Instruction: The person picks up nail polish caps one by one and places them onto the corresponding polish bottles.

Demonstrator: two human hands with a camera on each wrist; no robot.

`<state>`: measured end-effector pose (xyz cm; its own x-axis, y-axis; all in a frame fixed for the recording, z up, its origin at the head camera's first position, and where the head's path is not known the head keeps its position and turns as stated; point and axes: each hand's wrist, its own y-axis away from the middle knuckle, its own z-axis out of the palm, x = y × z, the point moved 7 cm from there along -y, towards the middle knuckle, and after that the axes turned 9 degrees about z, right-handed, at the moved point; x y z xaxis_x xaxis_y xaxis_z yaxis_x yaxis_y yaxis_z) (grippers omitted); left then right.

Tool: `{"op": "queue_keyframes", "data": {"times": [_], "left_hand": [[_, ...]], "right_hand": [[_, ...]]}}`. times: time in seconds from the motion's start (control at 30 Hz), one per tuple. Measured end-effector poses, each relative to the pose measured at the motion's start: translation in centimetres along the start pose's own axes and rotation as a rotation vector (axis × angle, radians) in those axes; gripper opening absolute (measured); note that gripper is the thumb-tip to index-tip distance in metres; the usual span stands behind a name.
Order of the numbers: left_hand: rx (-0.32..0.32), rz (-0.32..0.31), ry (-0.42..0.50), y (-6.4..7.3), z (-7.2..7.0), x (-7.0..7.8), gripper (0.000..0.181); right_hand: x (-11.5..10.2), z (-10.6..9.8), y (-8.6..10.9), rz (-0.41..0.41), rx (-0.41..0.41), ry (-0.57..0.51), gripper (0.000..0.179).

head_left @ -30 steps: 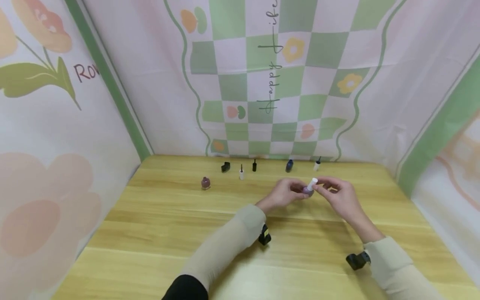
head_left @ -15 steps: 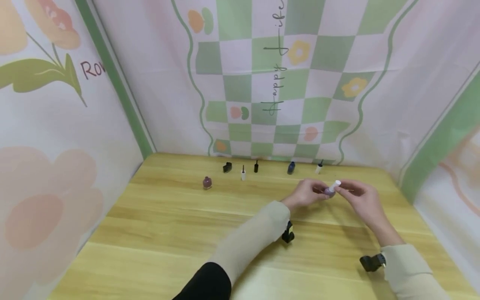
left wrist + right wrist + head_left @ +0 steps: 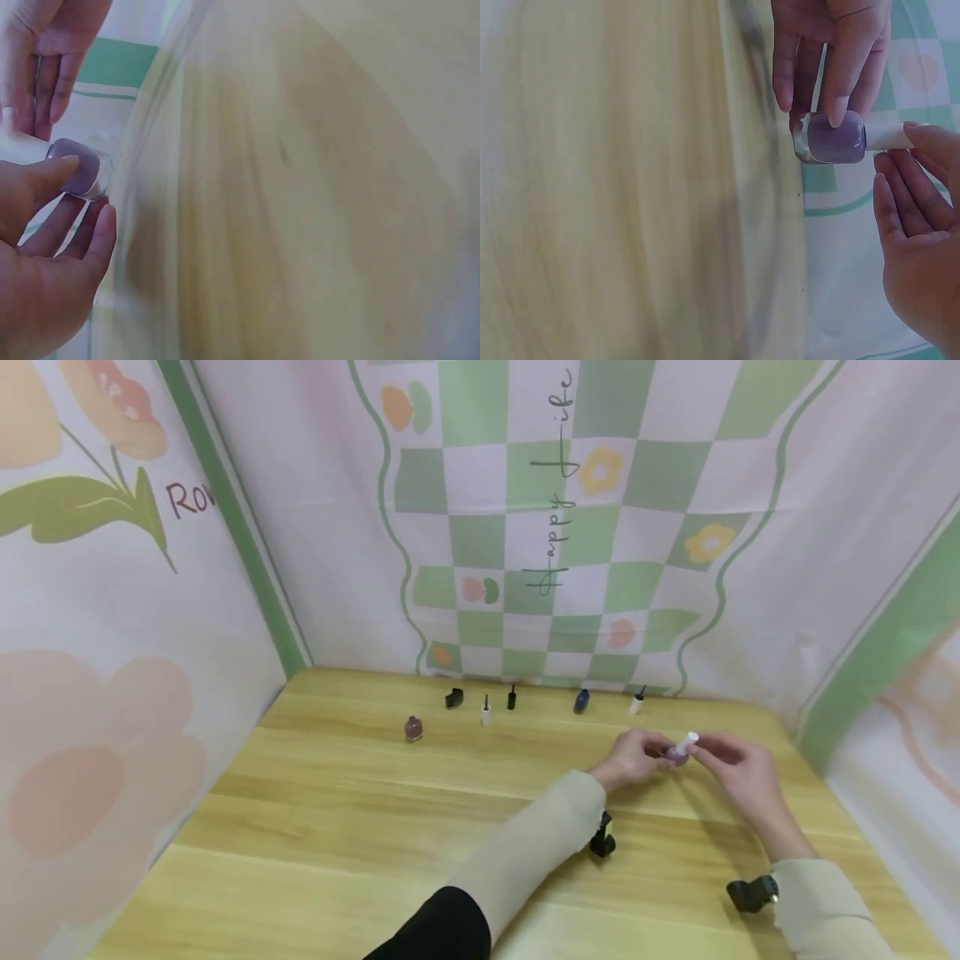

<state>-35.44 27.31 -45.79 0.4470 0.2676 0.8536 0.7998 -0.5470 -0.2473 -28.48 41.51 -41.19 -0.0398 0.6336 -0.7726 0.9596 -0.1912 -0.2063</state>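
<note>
A small nail polish bottle (image 3: 838, 141) of purple polish is held above the right part of the table. My left hand (image 3: 633, 755) pinches its glass body between thumb and fingers. With thumb and fingertips, my right hand (image 3: 742, 774) grips the white cap (image 3: 887, 136), which sits on the bottle's neck. In the left wrist view the purple glass (image 3: 82, 169) shows under my left thumb, its clear base pointing right. The bottle is tilted, cap up and to the right in the head view.
Toward the back of the wooden table (image 3: 315, 810) stand an uncapped mauve bottle (image 3: 413, 729), a black bottle (image 3: 453, 698), a blue bottle (image 3: 581, 702), white brush caps (image 3: 486, 714) and a black brush cap (image 3: 512, 697). A patterned cloth (image 3: 480, 635) hangs behind.
Both hands have moved to the right with the purple nail polish bottle between them, also shifting in view with the head. The other bottles and caps stay in place on the table.
</note>
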Motion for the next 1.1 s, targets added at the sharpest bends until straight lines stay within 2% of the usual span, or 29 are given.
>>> {"op": "queue_keyframes", "data": {"times": [0.13, 0.5, 0.77, 0.87, 1.0, 1.1], "left_hand": [[0.008, -0.031, -0.028, 0.1, 0.5, 0.0, 0.023], [0.010, -0.053, -0.088, -0.3, 1.4, 0.0, 0.021], [-0.014, -0.031, -0.134, -0.3, 1.7, 0.3, 0.021], [-0.019, -0.035, -0.076, -0.1, 1.5, 0.2, 0.028], [-0.024, -0.075, 0.014, 0.3, 0.8, 0.0, 0.041], [-0.037, -0.068, 0.020, 0.5, 0.0, 0.1, 0.043]], "right_hand": [[0.6, -0.1, 0.1, 0.004, 0.012, 0.008, 0.038], [1.8, -0.3, 0.2, 0.038, 0.006, 0.004, 0.042], [1.9, -0.3, 0.2, 0.042, 0.021, -0.015, 0.037], [1.9, -0.3, 0.2, 0.033, 0.019, -0.015, 0.038], [1.6, -0.4, 0.4, 0.014, 0.006, -0.011, 0.038], [1.3, -0.8, 0.9, 0.011, 0.001, 0.002, 0.041]]}}
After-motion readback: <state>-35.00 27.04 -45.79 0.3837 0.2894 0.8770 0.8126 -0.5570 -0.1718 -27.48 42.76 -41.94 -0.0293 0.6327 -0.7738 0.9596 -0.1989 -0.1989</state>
